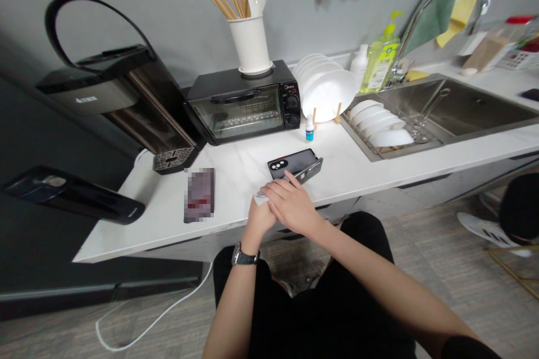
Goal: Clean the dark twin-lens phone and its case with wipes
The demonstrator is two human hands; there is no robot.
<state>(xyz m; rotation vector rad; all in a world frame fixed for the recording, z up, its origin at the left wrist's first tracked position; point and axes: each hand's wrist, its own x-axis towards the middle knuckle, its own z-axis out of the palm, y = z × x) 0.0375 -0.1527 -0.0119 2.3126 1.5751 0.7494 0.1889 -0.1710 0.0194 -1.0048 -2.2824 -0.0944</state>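
Observation:
My left hand [260, 217], with a dark watch [245, 256] on its wrist, is at the counter's front edge, its fingers hidden. Across it lies my right hand [292, 204], closed, its fingers bent over the left one. A small white piece [260, 198], perhaps a wipe or packet, shows at the right fingertips. Just beyond the hands a dark phone [310, 171] stands tilted on its long side; its near left end is hidden behind my right hand. Behind it a black phone case [297, 160] with camera cutouts lies flat. A small white-and-blue bottle [310, 130] stands upright farther back.
A pixelated dark flat object [199, 196] lies left on the counter [236, 165]. Behind are a drinks machine [155, 106], a toaster oven [244, 106], plates [326, 92] in a rack and a sink [467, 106] holding bowls [385, 126]. Another person's shoe [490, 232] is at right.

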